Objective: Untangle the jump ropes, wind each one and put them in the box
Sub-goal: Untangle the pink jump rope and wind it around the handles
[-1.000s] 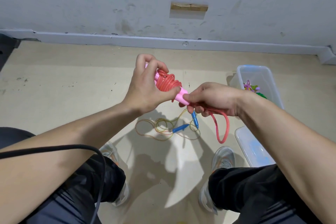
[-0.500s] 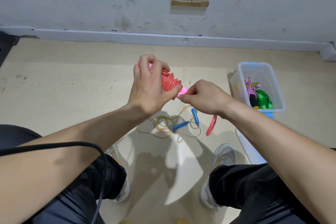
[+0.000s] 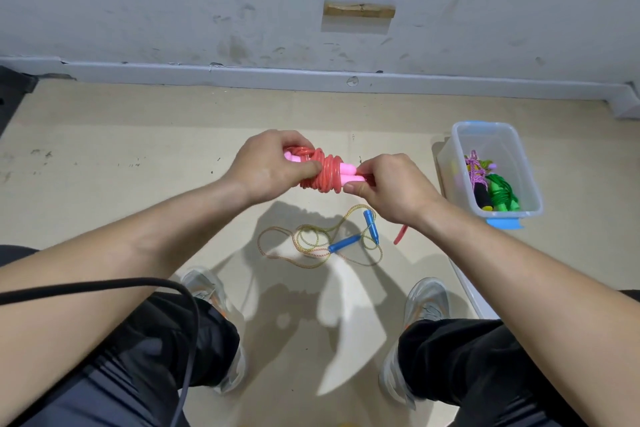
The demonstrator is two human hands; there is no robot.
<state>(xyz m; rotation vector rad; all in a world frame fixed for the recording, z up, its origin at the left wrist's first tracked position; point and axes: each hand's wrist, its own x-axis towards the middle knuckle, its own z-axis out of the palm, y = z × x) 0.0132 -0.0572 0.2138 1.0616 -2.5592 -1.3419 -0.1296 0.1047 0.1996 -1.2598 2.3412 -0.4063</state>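
A red jump rope (image 3: 323, 173) with pink handles is wound into a tight bundle, held above the floor between both hands. My left hand (image 3: 268, 166) grips its left end, thumb across the coils. My right hand (image 3: 391, 187) pinches the pink handle ends and the rope's last stretch, whose short red tail (image 3: 401, 236) hangs below the wrist. A thin yellow rope with blue handles (image 3: 341, 242) lies in loose loops on the floor beneath. The clear plastic box (image 3: 446, 163) stands at the right with wound purple and green ropes (image 3: 493, 189) inside.
The box's clear lid (image 3: 467, 291) lies on the floor under my right forearm. My two shoes (image 3: 207, 291) and knees frame the floor below the hands. A black cable (image 3: 138, 284) crosses my left arm. A grey wall and skirting close off the far side.
The hanging red loop has shrunk to a short tail as the rope went round the handles. The bundle has turned level, and my right hand moved up against its right end.
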